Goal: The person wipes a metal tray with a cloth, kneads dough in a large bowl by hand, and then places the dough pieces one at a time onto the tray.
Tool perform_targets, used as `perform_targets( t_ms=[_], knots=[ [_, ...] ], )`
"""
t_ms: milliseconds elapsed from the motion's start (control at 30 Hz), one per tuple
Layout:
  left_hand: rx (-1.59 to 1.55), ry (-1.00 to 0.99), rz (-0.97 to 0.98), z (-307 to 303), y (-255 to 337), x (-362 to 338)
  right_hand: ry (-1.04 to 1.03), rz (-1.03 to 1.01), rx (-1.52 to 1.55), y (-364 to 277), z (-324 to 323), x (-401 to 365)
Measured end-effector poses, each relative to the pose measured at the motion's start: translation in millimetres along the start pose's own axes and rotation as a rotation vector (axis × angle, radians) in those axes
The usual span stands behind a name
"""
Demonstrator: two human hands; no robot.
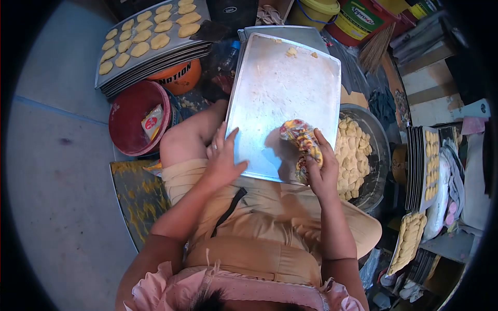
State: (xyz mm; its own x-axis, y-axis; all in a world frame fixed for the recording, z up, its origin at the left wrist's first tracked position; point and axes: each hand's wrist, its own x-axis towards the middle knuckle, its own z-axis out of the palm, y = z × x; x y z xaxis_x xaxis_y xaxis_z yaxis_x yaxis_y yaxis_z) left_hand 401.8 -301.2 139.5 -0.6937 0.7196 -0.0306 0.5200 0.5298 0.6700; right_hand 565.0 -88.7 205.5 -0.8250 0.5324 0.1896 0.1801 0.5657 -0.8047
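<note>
At the far left, an orange bucket (179,79) is showing the letters "NOTION". The left hand (224,158) is pressing the near-left corner of the metal tray (280,88), which is lying on the lap, with fingers spread flat. The right hand (321,171) is clamping a patterned cloth (300,137) on the tray's near-right part, and seems to be wiping. Crumbs (292,52) at the far edge are calling for a longer reach. I cannot read the label on the far-right bucket (358,20).

I read "NOTION" on the orange bucket (176,79), far left; the red bucket's (358,20) label, far right, is too blurred to read.

Tray (280,88) lies open; dough scraps (292,52) dot far edge.
</note>
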Motion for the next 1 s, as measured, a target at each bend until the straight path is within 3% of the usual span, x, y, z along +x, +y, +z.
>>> perform_targets(
  t_ms=[133,233,333,567,633,667,767,867,933,967,1000],
  knots=[
    [0.124,-0.112,-0.081,13.5,6.4,-17.6,-0.161,0.049,-0.301,55.1,42.6,-7.2],
    [0.003,-0.093,-0.029,10.5,-3.6,-17.4,-0.073,-0.067,-0.488,62.4,64.1,-17.7],
    [-0.065,-0.109,0.071,4.2,-20.9,-14.9,-0.083,-0.059,-0.45,63.3,63.1,-18.7],
    [0.07,-0.07,0.054,0.6,-2.0,-18.0,-0.047,-0.066,-0.439,62.6,62.6,-18.8],
    [-0.071,-0.05,0.031,-14.0,-25.3,-10.7,-0.119,-0.009,-0.329,61.4,49.5,-15.1],
    [0.026,0.022,-0.025,-23.5,-34.8,-7.8,-0.153,0.018,-0.272,59.0,41.7,-12.9],
    [-0.146,-0.032,-0.286,-58.6,-64.3,8.7,0.046,0.275,0.29,37.6,18.3,-8.3],
    [-0.192,0.044,-0.267,-65.0,-34.6,33.6,0.102,0.039,0.049,5.9,31.7,3.8],
    [-0.122,0.178,-0.056,-25.9,-36.8,59.2,-0.07,-0.161,-0.191,8.5,72.2,3.2],
    [-0.088,0.248,0.048,-4.2,-36.5,69.8,-0.16,-0.139,-0.202,-5.8,90.7,-0.7],
    [-0.034,0.246,-0.021,12.0,-27.9,77.9,-0.359,-0.183,-0.383,0.6,115.4,-9.6]
  ],
)
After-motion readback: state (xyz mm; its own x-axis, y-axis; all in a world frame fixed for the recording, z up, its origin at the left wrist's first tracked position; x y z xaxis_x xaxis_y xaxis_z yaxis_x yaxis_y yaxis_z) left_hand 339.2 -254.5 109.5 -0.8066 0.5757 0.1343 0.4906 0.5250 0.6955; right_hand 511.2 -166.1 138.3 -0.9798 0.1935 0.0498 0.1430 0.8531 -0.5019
